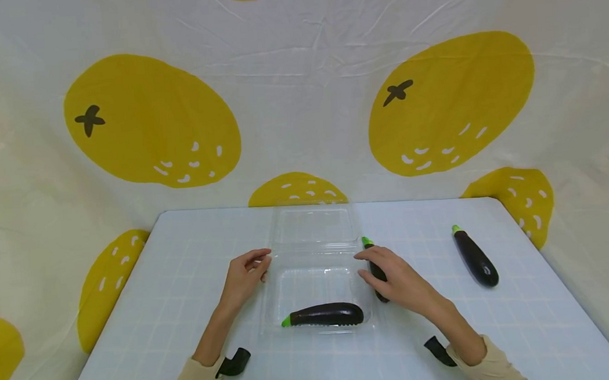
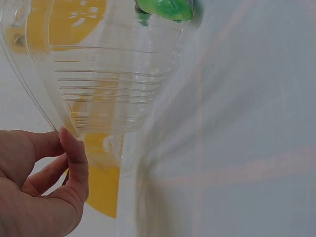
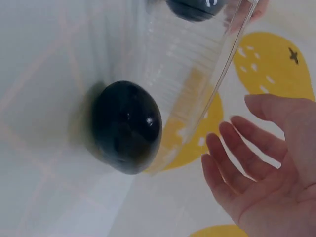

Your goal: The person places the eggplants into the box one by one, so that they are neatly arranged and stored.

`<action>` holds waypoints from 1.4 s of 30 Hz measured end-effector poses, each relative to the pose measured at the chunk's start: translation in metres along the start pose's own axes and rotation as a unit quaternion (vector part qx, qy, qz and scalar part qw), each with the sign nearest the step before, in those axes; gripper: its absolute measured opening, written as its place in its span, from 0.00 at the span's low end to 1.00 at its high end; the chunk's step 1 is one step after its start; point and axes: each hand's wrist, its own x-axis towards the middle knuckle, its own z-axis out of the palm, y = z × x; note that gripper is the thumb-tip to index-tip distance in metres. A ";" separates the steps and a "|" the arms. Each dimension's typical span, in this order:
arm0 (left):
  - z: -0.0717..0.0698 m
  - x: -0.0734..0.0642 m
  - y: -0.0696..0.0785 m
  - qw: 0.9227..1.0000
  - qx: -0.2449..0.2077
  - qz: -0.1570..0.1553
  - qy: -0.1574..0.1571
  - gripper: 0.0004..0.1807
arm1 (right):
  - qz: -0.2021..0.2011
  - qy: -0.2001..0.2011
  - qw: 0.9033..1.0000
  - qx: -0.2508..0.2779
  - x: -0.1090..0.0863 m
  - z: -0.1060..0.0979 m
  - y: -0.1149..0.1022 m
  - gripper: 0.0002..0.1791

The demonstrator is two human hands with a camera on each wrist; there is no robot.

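A clear plastic clamshell container (image 1: pixel 315 285) lies on the table with its lid (image 1: pixel 314 227) folded back. One eggplant (image 1: pixel 328 314) with a green stem end lies crosswise near the front of its base. At the container's left edge, my left hand (image 1: pixel 243 281) pinches the rim between thumb and finger, as the left wrist view (image 2: pixel 54 182) shows. On the other side, my right hand (image 1: pixel 404 282) hovers over a second eggplant (image 1: pixel 377 271), fingers spread and holding nothing. That eggplant (image 3: pixel 127 127) rests on the table beside the container's right wall.
A third eggplant (image 1: pixel 476 258) lies farther right on the table. The pale checked tabletop (image 1: pixel 183 261) ends at a back edge, behind which hangs a white cloth (image 1: pixel 299 109) printed with yellow fruit. Black straps show near both wrists.
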 end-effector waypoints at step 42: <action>0.001 0.001 -0.001 1.000 0.002 0.014 0.006 0.15 | 0.065 0.051 0.997 0.012 -0.025 0.014 0.044 0.22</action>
